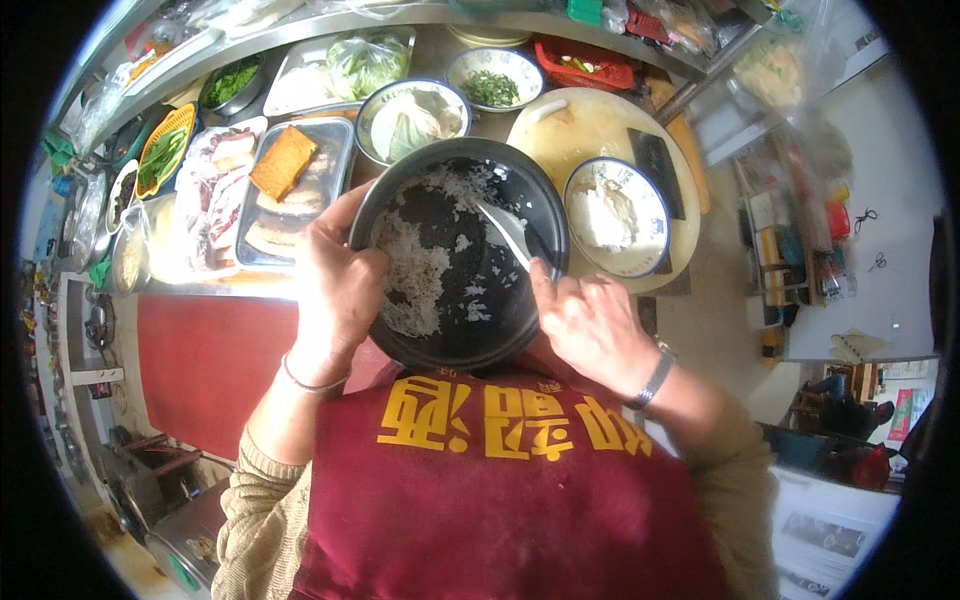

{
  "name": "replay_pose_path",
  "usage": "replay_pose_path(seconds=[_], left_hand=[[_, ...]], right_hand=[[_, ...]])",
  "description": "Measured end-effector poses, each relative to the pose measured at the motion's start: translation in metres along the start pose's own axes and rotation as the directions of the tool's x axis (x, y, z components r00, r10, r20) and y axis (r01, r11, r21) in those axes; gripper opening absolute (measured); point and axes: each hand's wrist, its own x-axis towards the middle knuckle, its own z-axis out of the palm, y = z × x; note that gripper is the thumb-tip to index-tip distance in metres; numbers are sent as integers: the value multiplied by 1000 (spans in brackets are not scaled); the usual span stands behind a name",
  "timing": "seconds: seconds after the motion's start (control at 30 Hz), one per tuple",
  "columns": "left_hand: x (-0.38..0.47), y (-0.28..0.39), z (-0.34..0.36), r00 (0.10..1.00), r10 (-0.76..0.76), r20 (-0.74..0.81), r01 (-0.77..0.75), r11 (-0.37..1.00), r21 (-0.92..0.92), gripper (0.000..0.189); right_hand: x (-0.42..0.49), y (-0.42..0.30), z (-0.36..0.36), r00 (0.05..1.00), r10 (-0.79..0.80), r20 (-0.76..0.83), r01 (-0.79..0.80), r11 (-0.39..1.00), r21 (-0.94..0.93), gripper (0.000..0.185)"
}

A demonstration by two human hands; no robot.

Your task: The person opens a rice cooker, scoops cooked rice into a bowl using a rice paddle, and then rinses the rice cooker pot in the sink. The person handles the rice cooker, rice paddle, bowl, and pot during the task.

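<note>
My left hand (339, 277) grips the left rim of a dark round pot (457, 349), which is tilted so that its inside faces me. Cooked rice (416, 281) sticks to the pot's bottom and wall in patches. My right hand (589, 319) holds a pale rice paddle or spoon (510, 232), its head against the rice inside the pot; the handle is mostly hidden by the fingers. Just right of the pot, a blue-rimmed bowl (626, 259) with white rice (606, 217) sits on a round cutting board (686, 225).
A cleaver (658, 172) lies on the board. Behind the pot stand a bowl of cabbage (409, 127), a bowl of chopped greens (491, 88) and a red basket (626, 75). To the left are a lidded plastic container (346, 150) with fried tofu on top, and bagged meat (229, 195). A metal shelf edge (450, 16) crosses the back.
</note>
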Motion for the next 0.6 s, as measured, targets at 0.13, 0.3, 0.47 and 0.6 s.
replay_pose_path(seconds=[0.13,0.3,0.47,0.6], left_hand=[[-4,4,1,997,-57,49,58,998,-21,59],[-6,7,1,994,-42,100,51,995,-89,61],[-8,9,2,997,-9,80,13,999,-47,52],[-10,13,4,1000,9,-7,-9,999,-44,45]], right_hand=[[-8,-9,-2,998,-1,66,-4,997,73,40],[-24,-25,3,995,-31,94,24,997,76,39],[-38,-26,2,990,57,132,-114,869,481,28],[-36,-20,-8,980,198,1,-170,839,518,25]])
